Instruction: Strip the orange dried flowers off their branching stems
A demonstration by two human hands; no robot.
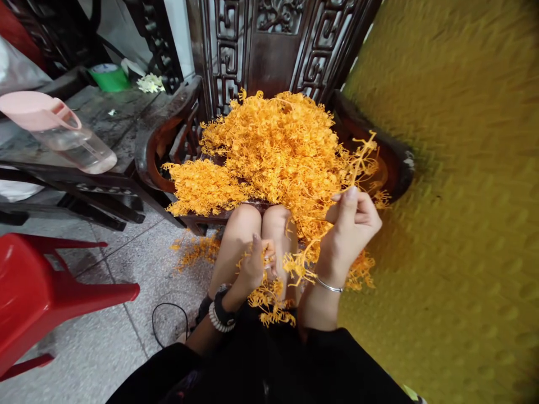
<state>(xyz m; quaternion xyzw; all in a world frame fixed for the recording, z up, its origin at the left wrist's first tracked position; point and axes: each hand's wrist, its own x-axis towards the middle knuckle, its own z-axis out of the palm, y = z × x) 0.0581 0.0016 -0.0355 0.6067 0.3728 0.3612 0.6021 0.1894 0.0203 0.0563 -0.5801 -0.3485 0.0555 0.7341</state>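
We are looking down from a head-worn camera at our own two bare hands, working over our knees. Our right hand [351,227] is closing its thumb and fingers around a thin orange plastic sprig [357,160], pinching its stem so the branched tip is rising up and to the right. Our left hand [255,264] is curling shut around a small clump of orange pieces [269,294] that is hanging down into our lap, just below the knees. A silver bangle [329,287] is sitting on the right wrist, and a dark watch with a beaded bracelet [221,315] on the left.

Right in front of us, a big heap of the same orange sprigs [273,151] is covering the seat of a dark carved wooden chair [269,45], touching our knees. A few bits are lying on the grey tiled floor [126,336] near the chair leg.

To the left, a red plastic stool [37,292] is standing near us, and a clear bottle with a pink lid [59,129] is lying on a dark table [105,112], with a green roll of tape [110,77] farther back. A blurred yellow surface [455,196] is filling the right side.
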